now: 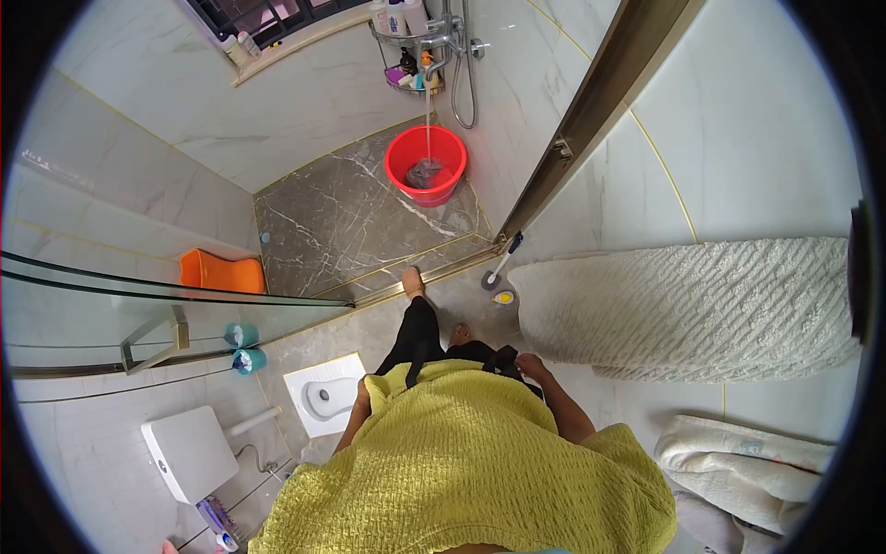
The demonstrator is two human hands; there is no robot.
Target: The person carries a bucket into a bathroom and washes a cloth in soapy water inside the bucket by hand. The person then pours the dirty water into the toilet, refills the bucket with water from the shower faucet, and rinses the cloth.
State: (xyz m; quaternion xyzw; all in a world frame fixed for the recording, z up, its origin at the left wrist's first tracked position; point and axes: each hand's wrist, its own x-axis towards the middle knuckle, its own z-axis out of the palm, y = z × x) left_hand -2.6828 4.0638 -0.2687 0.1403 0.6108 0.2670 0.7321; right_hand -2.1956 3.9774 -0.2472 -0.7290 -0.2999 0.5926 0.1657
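Note:
My left hand [363,397] hangs at my left hip, against the edge of the yellow textured top [461,434]; its fingers are mostly hidden. By my right hip, my right hand [531,367] is curled beside a black strap [503,359] at my waist. Whether it grips the strap is too small to make out. Ahead on the shower floor stands a red bucket [395,159], away from both hands. Water runs into it from the tap [438,44], and a dark greyish cloth [424,173] lies inside.
My foot [413,282] is on the raised shower sill [378,294]. A glass door [185,323] stands at left, with an orange basin [221,273] behind it. A squat toilet [325,395] is at lower left. A toilet brush [503,263] and hanging towel [683,309] are at right.

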